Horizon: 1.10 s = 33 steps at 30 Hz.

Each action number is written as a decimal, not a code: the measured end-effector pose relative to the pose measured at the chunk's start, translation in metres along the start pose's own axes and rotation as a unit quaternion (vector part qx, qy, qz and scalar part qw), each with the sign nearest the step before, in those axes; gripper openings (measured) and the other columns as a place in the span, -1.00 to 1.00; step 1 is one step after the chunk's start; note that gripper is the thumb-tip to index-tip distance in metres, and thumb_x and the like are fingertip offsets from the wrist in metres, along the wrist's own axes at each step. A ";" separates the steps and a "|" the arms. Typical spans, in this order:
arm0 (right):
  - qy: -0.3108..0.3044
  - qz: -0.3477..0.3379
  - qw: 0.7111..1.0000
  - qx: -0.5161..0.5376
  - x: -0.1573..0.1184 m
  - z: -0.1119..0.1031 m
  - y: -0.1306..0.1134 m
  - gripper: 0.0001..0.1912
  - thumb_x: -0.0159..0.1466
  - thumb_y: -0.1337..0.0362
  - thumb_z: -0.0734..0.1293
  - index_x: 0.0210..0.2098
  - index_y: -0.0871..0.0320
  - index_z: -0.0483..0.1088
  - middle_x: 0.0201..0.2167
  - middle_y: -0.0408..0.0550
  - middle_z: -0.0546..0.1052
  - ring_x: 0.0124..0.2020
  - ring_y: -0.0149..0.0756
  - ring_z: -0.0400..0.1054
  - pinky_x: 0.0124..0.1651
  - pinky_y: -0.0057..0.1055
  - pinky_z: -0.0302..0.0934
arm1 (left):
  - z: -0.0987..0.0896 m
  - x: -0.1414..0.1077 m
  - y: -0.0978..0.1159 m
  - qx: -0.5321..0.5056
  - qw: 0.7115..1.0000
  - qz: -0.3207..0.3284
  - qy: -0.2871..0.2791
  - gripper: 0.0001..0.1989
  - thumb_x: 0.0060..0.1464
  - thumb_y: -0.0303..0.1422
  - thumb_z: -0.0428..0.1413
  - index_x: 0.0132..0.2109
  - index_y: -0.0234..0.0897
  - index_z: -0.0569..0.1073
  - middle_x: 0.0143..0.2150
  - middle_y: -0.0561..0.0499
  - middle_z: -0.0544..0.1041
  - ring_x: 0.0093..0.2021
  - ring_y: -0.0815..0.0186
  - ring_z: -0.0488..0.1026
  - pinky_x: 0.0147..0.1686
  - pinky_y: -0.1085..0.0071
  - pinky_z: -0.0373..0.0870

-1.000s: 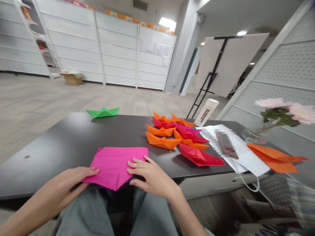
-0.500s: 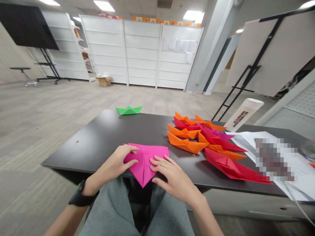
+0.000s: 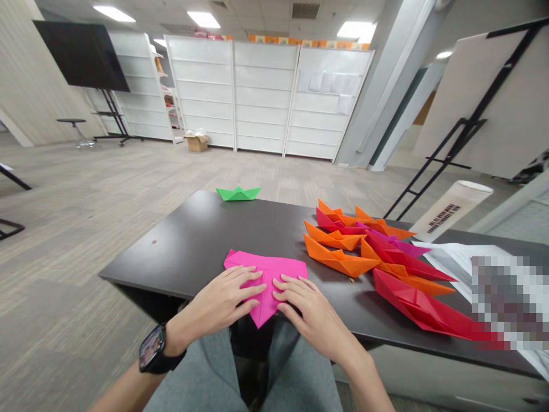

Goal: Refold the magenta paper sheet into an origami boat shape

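Observation:
A folded pink paper (image 3: pixel 274 265) lies at the near edge of the dark table (image 3: pixel 171 246), its pointed end towards me and just over the edge. My left hand (image 3: pixel 223 300) rests with spread fingers on the left part of the paper. On the right part lies my right hand (image 3: pixel 309 303), its fingers also apart and flat. Both sets of fingertips are close to the paper's middle crease, and the hands do not touch each other.
A green paper boat (image 3: pixel 238 194) stands at the far edge. Several orange, red and purple boats (image 3: pixel 341 262) crowd the right side. Beyond them are a white cylinder (image 3: pixel 452 212) and white sheets (image 3: pixel 450 257). A black-framed board stand (image 3: pixel 463 134) is behind.
My left hand has turned over flatter onto the paper, its fingers now nearer the crease. My right hand stays on the paper. The view has shifted left.

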State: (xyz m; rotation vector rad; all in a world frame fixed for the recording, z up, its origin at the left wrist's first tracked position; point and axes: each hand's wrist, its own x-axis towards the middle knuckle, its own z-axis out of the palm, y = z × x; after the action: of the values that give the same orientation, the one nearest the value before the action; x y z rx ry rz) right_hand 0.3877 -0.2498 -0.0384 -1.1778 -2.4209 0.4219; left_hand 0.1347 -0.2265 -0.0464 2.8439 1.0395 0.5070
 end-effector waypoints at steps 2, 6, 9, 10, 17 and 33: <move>0.014 -0.003 1.000 -0.006 0.008 0.000 0.000 -0.80 0.41 0.29 0.24 -0.05 0.03 0.48 0.03 -0.07 0.56 0.14 -0.25 0.39 0.23 -0.19 0.21 | 0.000 0.001 0.001 0.000 1.000 -0.004 0.011 -0.69 0.33 -0.31 0.01 0.14 -0.09 0.49 0.25 -0.03 0.44 0.27 0.12 0.34 0.26 0.05 0.27; 0.055 0.010 0.996 -0.072 0.029 0.003 0.000 -0.64 0.33 0.35 0.28 0.11 0.10 0.38 0.16 0.09 0.45 0.20 -0.12 0.31 0.24 -0.07 0.19 | 0.001 0.002 0.001 0.002 0.999 0.015 0.034 -0.69 0.33 -0.33 0.01 0.14 -0.12 0.49 0.26 -0.02 0.44 0.27 0.17 0.33 0.28 0.13 0.26; 0.072 0.044 0.988 -0.132 0.042 0.005 0.002 -0.47 0.28 0.24 0.33 0.23 0.19 0.28 0.20 0.19 0.39 0.26 0.02 0.22 0.34 0.12 -0.02 | 0.004 0.002 0.001 0.001 0.999 0.016 0.036 -0.68 0.32 -0.33 0.02 0.15 -0.13 0.48 0.24 -0.01 0.46 0.26 0.17 0.34 0.27 0.12 0.27; 0.072 0.049 0.986 -0.143 0.045 0.005 0.002 -0.43 0.27 0.20 0.35 0.24 0.21 0.27 0.16 0.19 0.42 0.22 0.02 0.26 0.35 0.14 -0.05 | 0.005 0.001 0.000 0.001 0.999 0.015 0.037 -0.69 0.32 -0.33 0.02 0.15 -0.13 0.48 0.23 -0.01 0.47 0.26 0.16 0.34 0.27 0.11 0.27; 0.112 0.014 0.977 -0.181 0.048 0.001 -0.003 -0.63 0.26 0.35 0.31 0.06 0.13 0.42 -0.16 0.05 0.52 -0.09 -0.06 0.40 0.10 -0.02 0.26 | 0.005 0.002 0.001 0.015 0.997 0.034 0.062 -0.69 0.34 -0.33 -0.02 0.12 -0.22 0.49 0.18 -0.07 0.50 0.22 0.22 0.38 0.26 0.21 0.28; 0.102 -0.045 0.982 -0.152 0.018 0.041 0.016 -0.69 0.39 0.26 0.18 -0.04 0.12 0.53 0.04 0.04 0.57 0.05 -0.07 0.49 0.06 -0.13 0.45 | 0.004 0.000 0.002 0.082 0.982 -0.017 0.171 -0.53 0.19 -0.07 0.10 0.07 -0.34 0.45 0.19 -0.25 0.44 0.23 0.02 0.34 0.23 0.11 0.27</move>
State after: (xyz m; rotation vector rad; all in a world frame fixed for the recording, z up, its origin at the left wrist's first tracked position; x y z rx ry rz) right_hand 0.3682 -0.2300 -0.0770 -1.1612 -2.4003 -0.0982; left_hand 0.1375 -0.2274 -0.0496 2.9390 1.2308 0.9773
